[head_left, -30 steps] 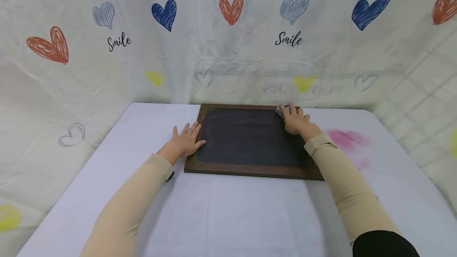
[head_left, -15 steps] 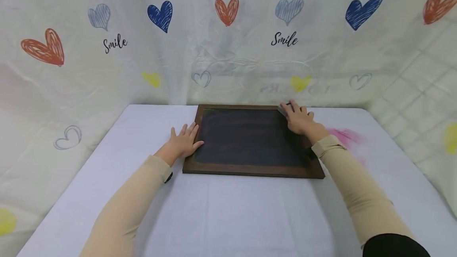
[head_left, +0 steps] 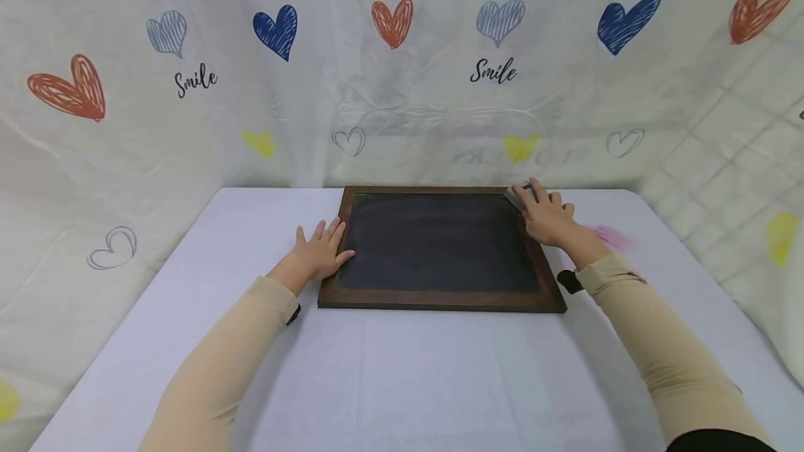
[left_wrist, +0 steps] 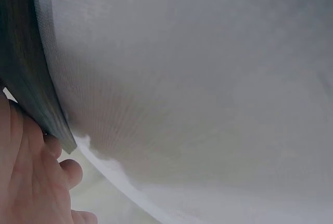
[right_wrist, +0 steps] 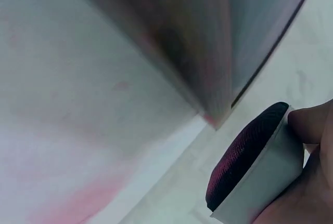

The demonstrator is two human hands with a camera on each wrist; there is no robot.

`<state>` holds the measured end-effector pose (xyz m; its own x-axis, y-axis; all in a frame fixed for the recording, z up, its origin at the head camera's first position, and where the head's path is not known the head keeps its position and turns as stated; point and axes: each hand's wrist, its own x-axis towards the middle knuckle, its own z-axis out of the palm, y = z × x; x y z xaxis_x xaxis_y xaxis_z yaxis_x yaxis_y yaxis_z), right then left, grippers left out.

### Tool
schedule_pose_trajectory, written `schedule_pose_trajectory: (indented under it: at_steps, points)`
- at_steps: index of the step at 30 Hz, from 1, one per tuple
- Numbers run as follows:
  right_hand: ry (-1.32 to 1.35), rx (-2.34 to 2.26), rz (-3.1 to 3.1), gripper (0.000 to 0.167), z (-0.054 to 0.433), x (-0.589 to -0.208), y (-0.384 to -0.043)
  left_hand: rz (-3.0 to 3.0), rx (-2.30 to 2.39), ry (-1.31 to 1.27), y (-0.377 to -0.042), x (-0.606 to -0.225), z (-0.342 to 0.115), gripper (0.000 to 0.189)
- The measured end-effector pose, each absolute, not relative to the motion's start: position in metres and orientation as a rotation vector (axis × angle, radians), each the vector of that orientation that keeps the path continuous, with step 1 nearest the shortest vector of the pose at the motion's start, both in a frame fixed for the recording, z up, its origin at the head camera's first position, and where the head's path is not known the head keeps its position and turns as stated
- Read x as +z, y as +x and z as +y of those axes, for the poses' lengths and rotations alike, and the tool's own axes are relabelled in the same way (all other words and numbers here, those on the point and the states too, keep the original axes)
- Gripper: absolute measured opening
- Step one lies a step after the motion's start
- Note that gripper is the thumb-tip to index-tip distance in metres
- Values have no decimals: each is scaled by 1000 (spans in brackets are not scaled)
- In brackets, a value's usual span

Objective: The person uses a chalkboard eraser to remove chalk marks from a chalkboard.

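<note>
A chalkboard (head_left: 440,243) with a brown wooden frame lies on the table, its dark surface bearing faint smudges. My left hand (head_left: 316,253) rests on the frame's left side, fingers spread and thumb over the edge. In the left wrist view, this hand's fingers (left_wrist: 34,177) are against the frame (left_wrist: 26,63). At the board's far right corner, my right hand (head_left: 549,218) grips a chalkboard eraser (head_left: 518,195). The right wrist view shows the eraser's (right_wrist: 260,167) pale body pinched by the hand, with its dark, pink-stained felt pad facing the board's corner.
The white-covered table (head_left: 402,382) carries a pink smear (head_left: 612,237) to the right of the board. Behind the table hangs a pale curtain (head_left: 427,89) printed with hearts and the word "Smile".
My right hand has slid the eraser rightward along the board's far edge to its corner. My left hand stays on the frame. The head view has shifted slightly.
</note>
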<state>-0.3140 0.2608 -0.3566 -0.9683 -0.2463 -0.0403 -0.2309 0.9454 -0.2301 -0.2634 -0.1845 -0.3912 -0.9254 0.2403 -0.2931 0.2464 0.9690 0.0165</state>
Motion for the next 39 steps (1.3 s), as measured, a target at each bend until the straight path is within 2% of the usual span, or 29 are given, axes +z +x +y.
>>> schedule_pose_trajectory:
  at_steps: [10, 23, 39]
  points:
    - [-316, -390, 3062, 59, 296, -356, -298, 2824, -15, 361, -266, -394, -184, 77]
    - [-198, -524, 3057, 60, 343, -372, -292, 2825, 6, 356, -268, -395, -185, 77]
    - [-64, -505, 2952, 64, 365, -387, -288, 2838, 18, 353, -268, -397, -186, 78]
